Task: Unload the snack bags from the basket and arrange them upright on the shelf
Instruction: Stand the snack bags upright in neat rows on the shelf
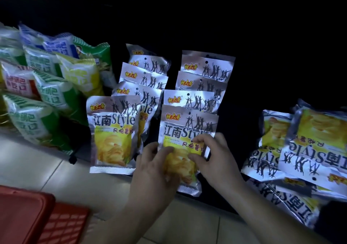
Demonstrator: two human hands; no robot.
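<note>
9 silver chip bags (112,131) upright; 1 red basket (24,210); 2 hands (155,168)

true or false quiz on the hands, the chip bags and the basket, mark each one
1. The left hand and the right hand both hold the front bag of the right row. True.
2. The red basket is at the lower right. False: it is at the lower left.
3. The piled bags on the right lie flat, print upside down. True.
4. The far-left packs are silver and yellow. False: they are mostly green and white.
</note>
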